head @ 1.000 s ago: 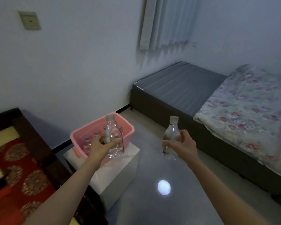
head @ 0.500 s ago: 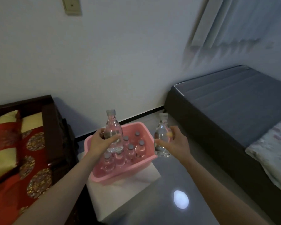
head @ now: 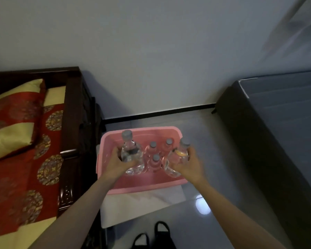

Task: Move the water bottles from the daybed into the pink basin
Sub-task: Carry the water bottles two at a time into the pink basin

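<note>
Over the pink basin (head: 142, 187), left hand (head: 118, 165) fingers grasping a bottle (head: 130, 153), right hand (head: 190, 167) another bottle (head: 180, 157)

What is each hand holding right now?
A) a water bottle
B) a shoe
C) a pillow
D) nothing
A: the left hand and the right hand each have a grip on a clear water bottle, the left bottle and the right bottle, over the pink basin.
</note>
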The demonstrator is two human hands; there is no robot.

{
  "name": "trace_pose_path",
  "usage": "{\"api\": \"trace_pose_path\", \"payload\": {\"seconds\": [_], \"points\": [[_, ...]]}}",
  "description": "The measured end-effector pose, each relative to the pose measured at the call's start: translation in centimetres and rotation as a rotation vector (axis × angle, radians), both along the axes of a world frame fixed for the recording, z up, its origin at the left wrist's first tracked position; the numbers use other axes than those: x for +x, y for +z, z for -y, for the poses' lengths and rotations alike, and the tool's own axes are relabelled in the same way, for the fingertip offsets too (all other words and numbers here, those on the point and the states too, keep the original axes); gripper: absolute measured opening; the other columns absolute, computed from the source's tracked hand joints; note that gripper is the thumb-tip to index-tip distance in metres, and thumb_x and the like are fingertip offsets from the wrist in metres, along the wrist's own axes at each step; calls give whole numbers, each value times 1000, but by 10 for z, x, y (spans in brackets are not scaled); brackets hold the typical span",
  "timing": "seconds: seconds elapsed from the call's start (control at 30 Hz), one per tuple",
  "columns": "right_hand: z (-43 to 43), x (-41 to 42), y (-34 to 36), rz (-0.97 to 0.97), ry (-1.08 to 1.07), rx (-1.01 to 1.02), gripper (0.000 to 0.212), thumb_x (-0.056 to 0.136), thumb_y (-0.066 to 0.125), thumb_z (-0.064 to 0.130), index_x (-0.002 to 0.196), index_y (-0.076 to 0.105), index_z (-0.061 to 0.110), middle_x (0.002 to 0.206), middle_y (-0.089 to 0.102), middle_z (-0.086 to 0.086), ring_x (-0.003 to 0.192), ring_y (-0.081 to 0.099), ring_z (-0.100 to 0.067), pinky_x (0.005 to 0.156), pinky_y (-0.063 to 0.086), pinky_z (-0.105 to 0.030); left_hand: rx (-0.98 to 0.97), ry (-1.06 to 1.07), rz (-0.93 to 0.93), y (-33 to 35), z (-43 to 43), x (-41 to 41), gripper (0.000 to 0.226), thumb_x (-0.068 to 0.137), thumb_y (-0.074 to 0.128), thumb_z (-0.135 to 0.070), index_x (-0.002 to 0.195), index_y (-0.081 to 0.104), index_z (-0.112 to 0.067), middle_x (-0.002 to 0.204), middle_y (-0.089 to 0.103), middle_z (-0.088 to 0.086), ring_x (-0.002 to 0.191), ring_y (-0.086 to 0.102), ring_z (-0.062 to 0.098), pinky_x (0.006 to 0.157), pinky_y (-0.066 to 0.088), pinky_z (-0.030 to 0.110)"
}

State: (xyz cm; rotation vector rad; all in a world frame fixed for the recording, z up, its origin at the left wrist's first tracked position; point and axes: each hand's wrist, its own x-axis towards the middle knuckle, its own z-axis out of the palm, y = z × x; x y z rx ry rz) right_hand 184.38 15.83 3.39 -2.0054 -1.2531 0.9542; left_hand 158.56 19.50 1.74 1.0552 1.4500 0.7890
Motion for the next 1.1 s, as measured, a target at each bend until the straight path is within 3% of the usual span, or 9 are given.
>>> {"api": "trace_pose_path", "payload": {"seconds": [0.1,0.23,0.33,0.43,0.5,0.6,0.77,0.9,1.1], "points": [[-5,3,-22,-7,54,-62,65,55,86,34,106,46,35,92,68,10,80,66,-13,62,48,-25,-39,1,33,-19,4,14,67,57,91,-19,107,48,-33,104,65,-8,93,66,10,72,51,21],[-9,10,-50,-22,102,-91,70,44,79,45,104,44,40,92,68,15,82,66,-11,66,51,-29,-56,-32,34,-42,10,32,67,64,88,-13,116,47,-28,112,63,-4,102,64,10,82,54,28],[-13,11,-65,-2,158,-109,74,44,81,43,108,44,41,95,67,16,83,67,-9,68,55,-32,-52,-84,8,-56,15,42,66,66,87,-18,113,45,-34,116,56,-13,104,58,-3,81,51,18],[-15,10,-78,100,266,-88,77,53,85,39,118,44,29,110,54,13,88,57,-7,71,50,-29,-36,-138,-57,-70,14,46,74,57,90,-24,117,46,-30,119,58,-9,112,55,11,93,47,33],[-19,13,-83,132,365,-79,78,57,84,38,122,45,24,115,50,8,95,52,-9,77,45,-25,12,-180,-95,-75,13,50,72,55,89,-22,112,50,-38,115,60,-12,107,58,8,88,50,32],[-34,19,-87,186,544,-92,76,59,83,38,125,50,22,121,59,2,106,58,-17,85,47,-26,135,-301,-261,-85,6,54,59,56,88,-14,106,57,-20,108,57,1,104,55,20,83,48,29],[-53,23,-95,438,860,-157,62,66,81,33,120,54,24,125,61,1,114,56,-22,89,51,-36,196,-524,-440,-97,-5,57,70,51,82,-14,116,57,-11,110,47,3,102,52,21,80,41,21],[-63,30,-98,515,1070,-176,58,67,76,19,119,51,23,118,60,-3,109,58,-27,82,51,-42,197,-518,-461,-104,-4,60,79,50,88,-14,122,54,-12,112,43,-5,101,47,15,83,38,22],[-67,31,-101,576,1195,-191,73,66,81,19,131,47,20,119,60,-6,109,58,-29,84,50,-40,174,-463,-462,-108,2,63,84,50,87,-13,126,51,-9,122,47,6,108,49,22,91,43,31]]}}
